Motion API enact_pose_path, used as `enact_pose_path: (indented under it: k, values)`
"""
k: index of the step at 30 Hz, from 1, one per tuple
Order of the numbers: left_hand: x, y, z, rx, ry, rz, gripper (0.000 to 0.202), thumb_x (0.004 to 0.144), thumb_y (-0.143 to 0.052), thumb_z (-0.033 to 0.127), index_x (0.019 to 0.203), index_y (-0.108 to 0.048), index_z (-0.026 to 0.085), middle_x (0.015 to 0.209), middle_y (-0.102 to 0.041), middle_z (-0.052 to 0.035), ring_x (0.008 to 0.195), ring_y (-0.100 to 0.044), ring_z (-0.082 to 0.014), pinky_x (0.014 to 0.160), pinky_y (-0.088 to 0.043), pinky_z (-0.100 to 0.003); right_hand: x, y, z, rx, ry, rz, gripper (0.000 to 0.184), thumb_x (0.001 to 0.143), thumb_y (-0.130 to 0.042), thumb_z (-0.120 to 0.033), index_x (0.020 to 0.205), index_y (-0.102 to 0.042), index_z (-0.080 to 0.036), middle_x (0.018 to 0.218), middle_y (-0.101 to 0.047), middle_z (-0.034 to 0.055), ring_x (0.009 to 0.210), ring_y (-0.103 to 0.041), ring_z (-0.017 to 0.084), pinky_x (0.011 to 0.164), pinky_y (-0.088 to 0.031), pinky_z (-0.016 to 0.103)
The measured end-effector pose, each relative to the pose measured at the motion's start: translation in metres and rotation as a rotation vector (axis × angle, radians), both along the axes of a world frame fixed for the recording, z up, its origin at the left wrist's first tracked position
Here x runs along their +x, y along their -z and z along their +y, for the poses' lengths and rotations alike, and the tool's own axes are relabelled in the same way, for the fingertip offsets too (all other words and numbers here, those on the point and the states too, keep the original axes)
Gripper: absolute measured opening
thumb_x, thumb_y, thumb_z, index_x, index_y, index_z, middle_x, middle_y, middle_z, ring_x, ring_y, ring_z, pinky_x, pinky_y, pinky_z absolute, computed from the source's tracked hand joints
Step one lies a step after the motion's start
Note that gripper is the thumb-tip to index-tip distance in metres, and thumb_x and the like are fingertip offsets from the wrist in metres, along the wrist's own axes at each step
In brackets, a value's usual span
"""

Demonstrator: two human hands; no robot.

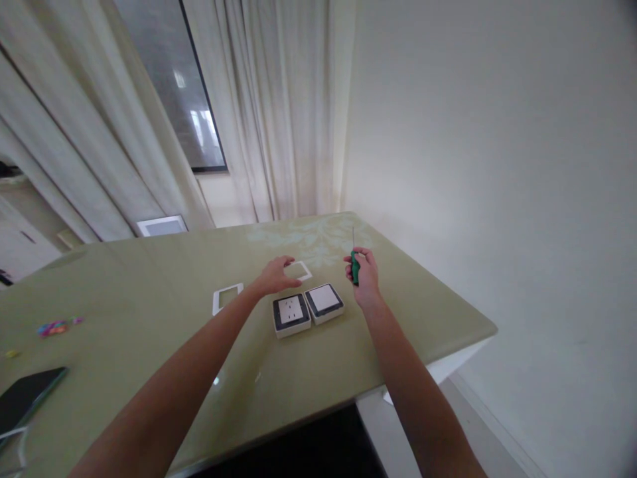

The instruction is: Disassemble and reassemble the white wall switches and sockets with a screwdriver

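Observation:
My right hand [364, 273] is closed round a green-handled screwdriver [355, 264], its thin shaft pointing up. My left hand [275, 274] reaches over the table and its fingers pinch the edge of a white square cover frame [300, 271]. Just in front of my hands sit two wall units side by side: a socket [291, 315] on the left and a blank switch plate [324, 302] on the right. A second white frame [227, 297] lies flat to the left of my left forearm.
The olive-green table [149, 279] ends in a corner at the right [490, 328]. A dark phone [24, 396] lies at the near left edge, small coloured bits [54, 326] beyond it. Curtains, a window and a white wall stand behind.

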State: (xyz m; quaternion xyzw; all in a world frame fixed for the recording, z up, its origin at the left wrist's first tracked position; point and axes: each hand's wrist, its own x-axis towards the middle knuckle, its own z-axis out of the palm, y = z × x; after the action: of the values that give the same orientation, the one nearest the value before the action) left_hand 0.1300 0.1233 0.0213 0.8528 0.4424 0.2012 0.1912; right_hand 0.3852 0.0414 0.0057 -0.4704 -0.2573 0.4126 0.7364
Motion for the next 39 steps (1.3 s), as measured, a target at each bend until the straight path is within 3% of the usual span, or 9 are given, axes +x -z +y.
enact_pose_path:
  k: [7, 12, 14, 19, 24, 27, 32, 35, 39]
  values:
    - [-0.001, 0.01, -0.001, -0.03, -0.027, -0.012, 0.046, 0.104, -0.072, 0.043, 0.143, -0.065, 0.019, 0.151, -0.063, -0.0144, 0.135, -0.064, -0.0338, 0.114, -0.053, -0.06, -0.009, 0.003, -0.005, -0.033, -0.053, -0.056, 0.028, 0.107, -0.069, -0.039, 0.124, -0.067, -0.016, 0.102, -0.071, 0.003, 0.073, -0.067, 0.012, 0.062, -0.059, 0.025]
    - [-0.025, 0.007, -0.054, -0.038, 0.089, -0.028, 0.071, 0.09, -0.076, 0.069, 0.144, -0.068, 0.024, 0.149, -0.069, -0.0129, 0.139, -0.063, -0.0364, 0.122, -0.047, -0.051, -0.01, 0.002, -0.008, -0.007, -0.06, -0.143, 0.028, 0.107, -0.068, -0.04, 0.122, -0.067, -0.016, 0.096, -0.069, 0.0011, 0.066, -0.062, 0.01, 0.056, -0.055, 0.022]
    - [-0.038, 0.01, -0.081, -0.044, 0.13, -0.01, 0.083, 0.078, -0.087, 0.067, 0.145, -0.067, 0.023, 0.148, -0.069, -0.0156, 0.139, -0.061, -0.041, 0.123, -0.044, -0.054, -0.014, 0.0, -0.009, 0.02, -0.064, -0.193, 0.029, 0.106, -0.068, -0.04, 0.121, -0.066, -0.016, 0.093, -0.069, 0.0004, 0.062, -0.059, 0.009, 0.052, -0.05, 0.021]
    - [-0.074, 0.017, -0.121, -0.102, 0.165, -0.016, 0.081, 0.083, -0.084, 0.051, 0.153, -0.057, 0.021, 0.15, -0.063, -0.0175, 0.139, -0.06, -0.0382, 0.123, -0.044, -0.054, -0.03, -0.006, -0.022, 0.15, -0.11, -0.391, 0.042, 0.086, -0.075, -0.034, 0.127, -0.066, -0.027, 0.1, -0.078, 0.0005, 0.064, -0.061, 0.011, 0.055, -0.047, 0.021]
    - [-0.11, 0.015, -0.123, -0.218, 0.211, -0.046, 0.091, 0.067, -0.096, 0.052, 0.147, -0.062, 0.024, 0.139, -0.067, -0.0115, 0.133, -0.065, -0.0351, 0.119, -0.05, -0.048, -0.044, -0.018, -0.033, 0.25, -0.106, -0.616, 0.032, 0.067, -0.091, -0.027, 0.095, -0.076, -0.026, 0.1, -0.076, 0.0029, 0.08, -0.064, 0.017, 0.075, -0.055, 0.03]
    - [-0.115, 0.016, -0.122, -0.244, 0.199, -0.082, 0.088, 0.07, -0.094, 0.058, 0.146, -0.065, 0.023, 0.139, -0.068, -0.0119, 0.132, -0.065, -0.0352, 0.12, -0.049, -0.048, -0.055, -0.033, -0.033, 0.288, -0.045, -0.674, 0.034, 0.065, -0.096, -0.03, 0.09, -0.073, -0.025, 0.093, -0.071, 0.0017, 0.082, -0.065, 0.019, 0.077, -0.056, 0.031]
    - [-0.105, 0.019, -0.122, -0.255, 0.161, -0.14, 0.071, 0.082, -0.083, 0.063, 0.14, -0.07, 0.023, 0.14, -0.071, -0.0121, 0.131, -0.066, -0.0354, 0.118, -0.049, -0.048, -0.082, -0.066, -0.035, 0.375, 0.047, -0.656, 0.052, 0.078, -0.091, -0.047, 0.116, -0.061, -0.028, 0.088, -0.071, -0.0005, 0.071, -0.067, 0.018, 0.063, -0.053, 0.03]
    - [-0.102, 0.019, -0.123, -0.272, 0.156, -0.157, 0.074, 0.079, -0.085, 0.064, 0.139, -0.071, 0.023, 0.137, -0.074, -0.0115, 0.126, -0.069, -0.0358, 0.113, -0.053, -0.046, -0.102, -0.077, -0.037, 0.449, 0.096, -0.695, 0.033, 0.093, -0.075, -0.05, 0.114, -0.061, -0.028, 0.087, -0.064, -0.0013, 0.068, -0.06, 0.016, 0.062, -0.049, 0.028]
    - [-0.102, 0.019, -0.123, -0.281, 0.155, -0.174, 0.076, 0.076, -0.086, 0.064, 0.138, -0.072, 0.023, 0.135, -0.076, -0.011, 0.122, -0.072, -0.0356, 0.109, -0.056, -0.045, -0.126, -0.076, -0.038, 0.516, 0.054, -0.828, 0.019, 0.094, -0.072, -0.04, 0.107, -0.066, -0.027, 0.088, -0.06, -0.0008, 0.072, -0.055, 0.015, 0.066, -0.048, 0.028]
